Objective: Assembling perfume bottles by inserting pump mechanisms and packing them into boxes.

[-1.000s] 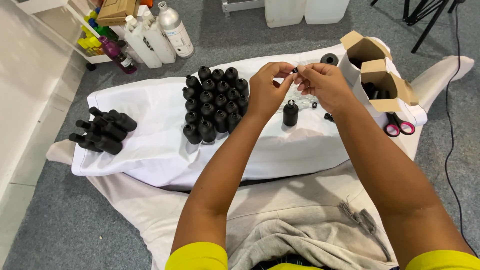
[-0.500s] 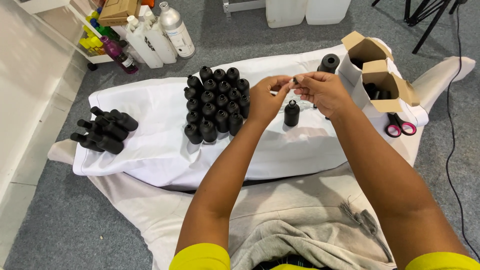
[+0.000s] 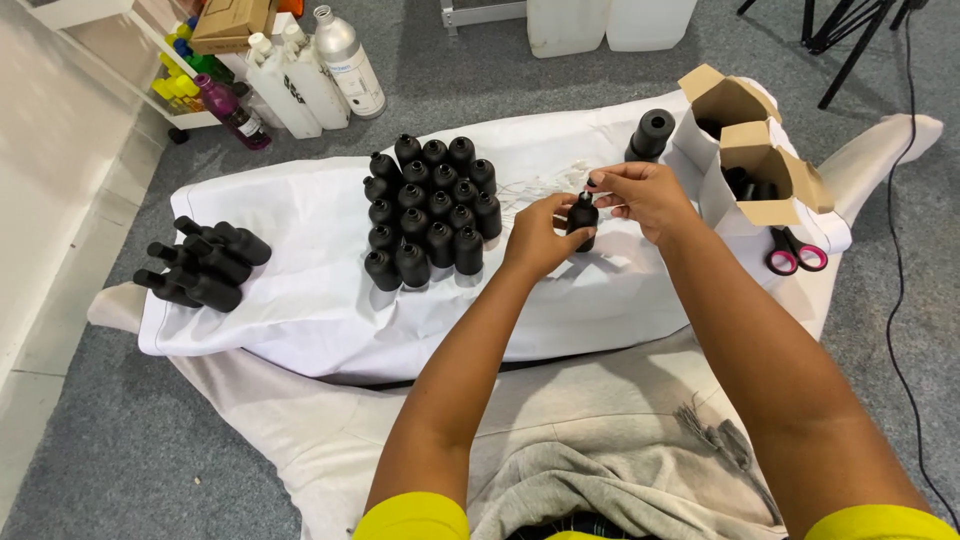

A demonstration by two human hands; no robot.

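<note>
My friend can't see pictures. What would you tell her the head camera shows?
Two bare hands meet over a small black bottle on a white cloth: the left hand holds it while the right hand works at its top. Many more black bottles stand grouped to the left, and pink-handled scissors lie to the right.

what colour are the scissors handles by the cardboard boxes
Pink-red handles on the scissors, with dark inner rims; the head view shows them.
</note>
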